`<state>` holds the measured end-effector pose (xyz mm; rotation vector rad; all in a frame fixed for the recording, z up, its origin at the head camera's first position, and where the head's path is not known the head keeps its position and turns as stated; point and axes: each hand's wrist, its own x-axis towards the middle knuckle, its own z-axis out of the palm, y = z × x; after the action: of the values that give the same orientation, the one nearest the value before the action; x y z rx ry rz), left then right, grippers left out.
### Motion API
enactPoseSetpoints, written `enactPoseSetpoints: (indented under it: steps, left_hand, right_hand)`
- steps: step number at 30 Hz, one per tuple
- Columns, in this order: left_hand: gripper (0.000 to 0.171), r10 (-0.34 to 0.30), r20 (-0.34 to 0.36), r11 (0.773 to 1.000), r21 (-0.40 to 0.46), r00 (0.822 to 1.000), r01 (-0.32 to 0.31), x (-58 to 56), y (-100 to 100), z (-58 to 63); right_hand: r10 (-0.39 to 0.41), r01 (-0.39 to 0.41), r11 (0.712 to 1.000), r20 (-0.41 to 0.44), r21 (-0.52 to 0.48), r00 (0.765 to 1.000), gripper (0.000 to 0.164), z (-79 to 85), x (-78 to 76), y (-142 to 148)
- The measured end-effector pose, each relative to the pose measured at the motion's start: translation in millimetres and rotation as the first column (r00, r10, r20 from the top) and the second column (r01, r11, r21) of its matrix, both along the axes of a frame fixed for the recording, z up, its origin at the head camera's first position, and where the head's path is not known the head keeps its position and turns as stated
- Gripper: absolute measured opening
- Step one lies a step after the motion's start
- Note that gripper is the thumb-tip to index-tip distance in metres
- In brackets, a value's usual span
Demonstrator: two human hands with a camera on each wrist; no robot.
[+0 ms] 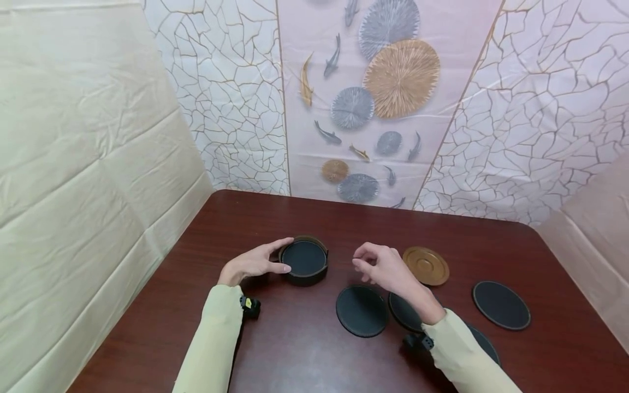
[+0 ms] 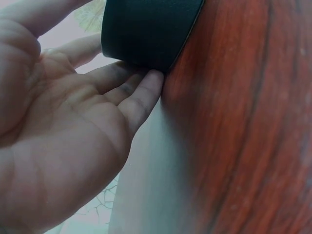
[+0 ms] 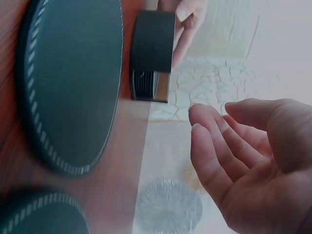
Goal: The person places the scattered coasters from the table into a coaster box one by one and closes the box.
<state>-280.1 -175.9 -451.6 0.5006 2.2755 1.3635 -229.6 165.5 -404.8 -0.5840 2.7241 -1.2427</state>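
A patterned cloth point(image 1: 245, 98) with fish and round leaves hangs beyond the far edge of my dark red-brown table point(image 1: 295, 349), and a plain cream cloth point(image 1: 98, 142) closes off the left side. At the table's middle, a little to the left, stands the round holder point(image 1: 303, 280). My left hand point(image 1: 253, 261) grips it from the left, thumb on the near side and forefinger at the far rim, while in the left wrist view a fingertip touches it low down, by the tabletop. My right hand point(image 1: 388, 267) holds nothing: its fingers are loosely bent, the thumb apart from them, in the air to the right of the holder.

I judge the filling to be partly done. A dark coaster point(image 1: 304, 258) lies flat on top inside the holder, and through the gap in its wall I see the edges of a stack point(image 3: 143, 84). How many are in there I cannot tell, but bare lining shows above them, so there seems to be room for more. Left outside are a dark coaster on the near side point(image 1: 362, 311), another partly hidden under my right wrist point(image 1: 403, 314), one half behind my right sleeve point(image 1: 457, 349), one at the far right point(image 1: 501, 305), and a brown disc point(image 1: 426, 266) beyond my wrist.
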Motion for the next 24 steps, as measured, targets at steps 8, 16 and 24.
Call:
enactPoseSetpoints:
  steps: [8,16,24]
  left_hand:
    - [0.084,0.002,-0.005,1.000,0.009,1.000,-0.002,0.6,0.5,0.2]
    - [0.083,0.006,0.005,1.000,-0.002,1.000,-0.006,0.2,-1.1,0.4]
    - [0.084,0.000,0.008,1.000,0.001,1.000,0.000,1.8,-5.2,-2.6]
  right_hand:
    - [-0.028,0.030,0.998,-0.029,0.051,0.999,0.013,3.1,2.9,30.6]
    - [-0.078,0.085,0.993,-0.079,0.083,0.994,0.011,8.3,7.9,61.9]
    - [-0.132,0.143,0.980,-0.085,0.137,0.988,0.018,2.3,13.7,93.9]
